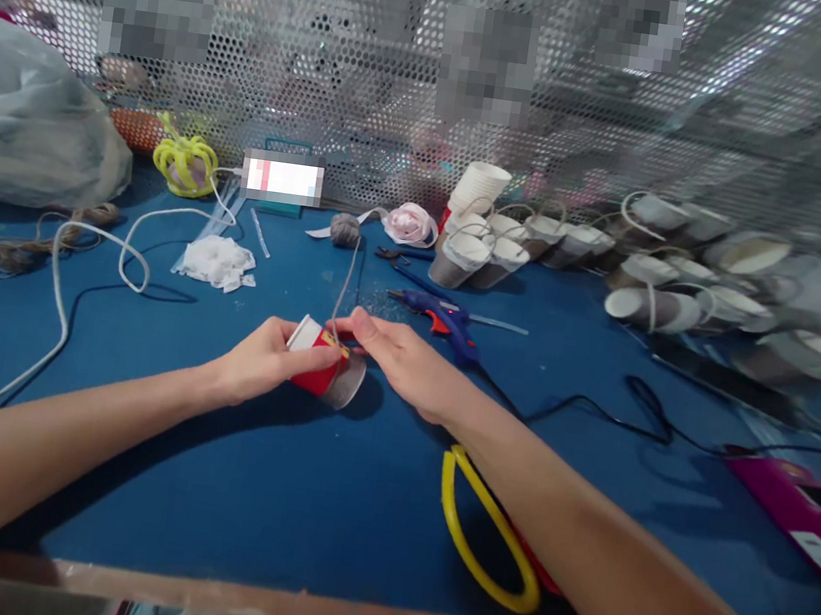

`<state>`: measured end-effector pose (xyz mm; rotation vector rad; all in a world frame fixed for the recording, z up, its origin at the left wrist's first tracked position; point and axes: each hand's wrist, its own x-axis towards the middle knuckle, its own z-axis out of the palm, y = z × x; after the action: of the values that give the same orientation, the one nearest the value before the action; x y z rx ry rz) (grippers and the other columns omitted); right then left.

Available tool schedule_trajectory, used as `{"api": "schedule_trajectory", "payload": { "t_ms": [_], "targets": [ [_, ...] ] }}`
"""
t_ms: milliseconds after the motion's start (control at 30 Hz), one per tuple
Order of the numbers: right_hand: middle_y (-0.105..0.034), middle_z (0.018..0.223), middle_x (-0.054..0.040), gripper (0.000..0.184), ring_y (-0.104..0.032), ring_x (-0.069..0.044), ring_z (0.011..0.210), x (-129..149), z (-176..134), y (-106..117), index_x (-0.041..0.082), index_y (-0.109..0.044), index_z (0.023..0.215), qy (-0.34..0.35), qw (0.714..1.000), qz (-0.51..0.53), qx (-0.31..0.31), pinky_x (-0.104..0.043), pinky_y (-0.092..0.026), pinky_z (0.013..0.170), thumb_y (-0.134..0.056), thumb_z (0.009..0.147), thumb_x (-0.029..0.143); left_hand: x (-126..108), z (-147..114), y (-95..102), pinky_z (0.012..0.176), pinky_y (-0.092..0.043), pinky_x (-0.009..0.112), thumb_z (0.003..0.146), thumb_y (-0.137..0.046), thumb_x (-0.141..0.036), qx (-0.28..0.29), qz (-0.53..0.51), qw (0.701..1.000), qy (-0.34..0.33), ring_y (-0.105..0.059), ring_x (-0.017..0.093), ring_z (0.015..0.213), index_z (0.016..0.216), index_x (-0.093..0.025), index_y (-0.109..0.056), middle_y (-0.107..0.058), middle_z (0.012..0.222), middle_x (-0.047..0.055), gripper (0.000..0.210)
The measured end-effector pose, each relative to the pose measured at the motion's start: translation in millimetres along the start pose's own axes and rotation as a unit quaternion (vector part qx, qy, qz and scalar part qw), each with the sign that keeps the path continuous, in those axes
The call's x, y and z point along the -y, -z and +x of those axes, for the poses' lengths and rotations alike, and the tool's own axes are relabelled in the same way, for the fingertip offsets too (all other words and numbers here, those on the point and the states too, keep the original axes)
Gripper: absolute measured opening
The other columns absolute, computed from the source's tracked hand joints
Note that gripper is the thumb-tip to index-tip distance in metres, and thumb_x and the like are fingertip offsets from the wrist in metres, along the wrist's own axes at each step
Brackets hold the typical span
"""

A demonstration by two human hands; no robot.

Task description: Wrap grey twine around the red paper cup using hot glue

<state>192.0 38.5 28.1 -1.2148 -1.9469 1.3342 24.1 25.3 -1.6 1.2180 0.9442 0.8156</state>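
Observation:
My left hand [259,363] is closed around a red and white paper cup [314,360], which lies tilted on its side above the table. Grey yarn covers the cup's narrow end. From there a strand of yarn [345,284] runs up to a small grey yarn ball [345,229] farther back. My right hand [407,363] is at the cup's right side, fingers stretched out towards the strand and the thumb raised. Its fingertips are close to the yarn and partly behind the cup; whether they press on it is unclear.
A blue glue gun [446,320] lies right of centre. Yarn-covered cups with handles [467,254] crowd the back right. Yellow-handled scissors [457,531] lie under my right forearm. White scraps [218,262], a white cable [63,302] and a purple power strip [785,503] are on the blue table.

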Motion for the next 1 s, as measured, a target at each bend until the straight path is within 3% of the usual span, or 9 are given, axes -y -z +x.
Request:
{"api": "schedule_trajectory", "payload": {
  "t_ms": [100, 233, 367, 433, 533, 633, 800, 933, 1000],
  "targets": [
    [-0.064, 0.099, -0.0071, 0.056, -0.055, -0.018, 0.096, 7.4, 7.0, -7.6, 0.016, -0.063, 0.09, 0.013, 1.0, -0.007, -0.02, -0.031, -0.039, 0.085, -0.027, 0.084, 0.058, 2.6, 0.9, -1.0, 0.049, -0.028, 0.02, 0.066, -0.065, -0.038, -0.008, 0.007, 1.0, 0.002, -0.038, 0.005, 0.048, 0.064, -0.01, -0.06, -0.052, 0.053, -0.003, 0.029],
    [-0.066, 0.086, -0.0069, 0.052, -0.058, -0.017, 0.081, 12.8, 14.2, -11.8, 0.017, -0.063, 0.082, 0.036, 0.997, -0.067, -0.028, -0.028, -0.044, 0.071, -0.028, 0.085, 0.054, 6.6, 2.7, -0.2, 0.045, -0.023, 0.02, 0.066, -0.063, -0.041, -0.041, 0.03, 0.999, 0.006, -0.033, 0.005, 0.044, 0.059, -0.01, -0.055, -0.046, 0.048, -0.005, 0.032],
    [-0.06, 0.062, -0.0039, 0.033, -0.054, -0.012, 0.05, 10.2, 12.2, 15.6, 0.016, -0.056, 0.072, -0.019, 0.98, -0.152, -0.124, -0.024, -0.041, 0.046, -0.043, 0.082, 0.044, 7.9, 1.5, 2.3, 0.046, -0.025, 0.02, 0.069, -0.059, -0.042, -0.06, 0.066, 0.996, 0.01, -0.038, 0.006, 0.046, 0.069, -0.01, -0.06, -0.05, 0.052, -0.003, 0.032],
    [-0.057, 0.057, -0.0016, 0.028, -0.049, -0.01, 0.043, 5.2, 7.1, 41.8, 0.017, -0.053, 0.07, -0.036, 0.956, -0.195, -0.217, -0.022, -0.037, 0.041, -0.045, 0.081, 0.041, 7.7, 0.4, 3.7, 0.046, -0.026, 0.02, 0.07, -0.057, -0.043, -0.068, 0.088, 0.994, 0.009, -0.04, 0.007, 0.047, 0.07, -0.01, -0.061, -0.052, 0.054, -0.002, 0.034],
    [-0.062, 0.069, -0.0048, 0.021, -0.055, -0.013, 0.056, -8.3, -2.6, 81.6, 0.018, -0.054, 0.073, -0.103, 0.869, -0.34, -0.344, -0.024, -0.04, 0.051, -0.043, 0.082, 0.032, 6.6, -1.0, 4.9, 0.046, -0.026, 0.02, 0.07, -0.055, -0.046, -0.081, 0.108, 0.991, 0.004, -0.04, 0.008, 0.047, 0.07, -0.01, -0.061, -0.053, 0.054, -0.002, 0.037],
    [-0.063, 0.066, -0.0074, 0.011, -0.058, -0.021, 0.065, -27.9, -9.2, 102.8, 0.018, -0.056, 0.062, -0.165, 0.855, -0.373, -0.319, -0.029, -0.038, 0.055, -0.057, 0.071, 0.024, 5.2, -1.7, 5.0, 0.046, -0.027, 0.02, 0.07, -0.054, -0.047, -0.096, 0.12, 0.988, -0.005, -0.04, 0.008, 0.047, 0.07, -0.01, -0.062, -0.053, 0.054, -0.001, 0.038],
    [-0.059, 0.052, -0.0036, 0.018, -0.057, -0.02, 0.056, -56.8, -4.9, 93.9, 0.019, -0.051, 0.047, -0.2, 0.884, -0.347, -0.24, -0.027, -0.036, 0.051, -0.065, 0.058, 0.019, 3.3, -1.6, 5.3, 0.046, -0.029, 0.02, 0.068, -0.055, -0.048, -0.104, 0.128, 0.986, -0.001, -0.041, 0.008, 0.047, 0.065, -0.01, -0.061, -0.053, 0.053, -0.001, 0.038],
    [-0.061, 0.056, -0.0049, 0.002, -0.059, -0.02, 0.059, -58.5, -2.0, 84.2, 0.015, -0.057, 0.064, -0.197, 0.894, -0.301, -0.268, -0.027, -0.039, 0.053, -0.059, 0.063, 0.014, 1.8, -1.5, 6.1, 0.048, -0.031, 0.019, 0.068, -0.056, -0.048, -0.097, 0.123, 0.988, -0.007, -0.043, 0.008, 0.049, 0.064, -0.011, -0.06, -0.055, 0.055, 0.0, 0.038],
    [-0.064, 0.067, -0.0065, 0.019, -0.06, -0.018, 0.062, -49.6, -6.7, 81.9, 0.012, -0.057, 0.085, -0.181, 0.901, -0.268, -0.29, -0.026, -0.042, 0.055, -0.056, 0.066, 0.015, 1.8, -1.3, 7.2, 0.049, -0.032, 0.019, 0.069, -0.055, -0.048, -0.093, 0.126, 0.988, -0.006, -0.044, 0.008, 0.05, 0.065, -0.011, -0.061, -0.055, 0.056, 0.0, 0.038]
  ]
}}
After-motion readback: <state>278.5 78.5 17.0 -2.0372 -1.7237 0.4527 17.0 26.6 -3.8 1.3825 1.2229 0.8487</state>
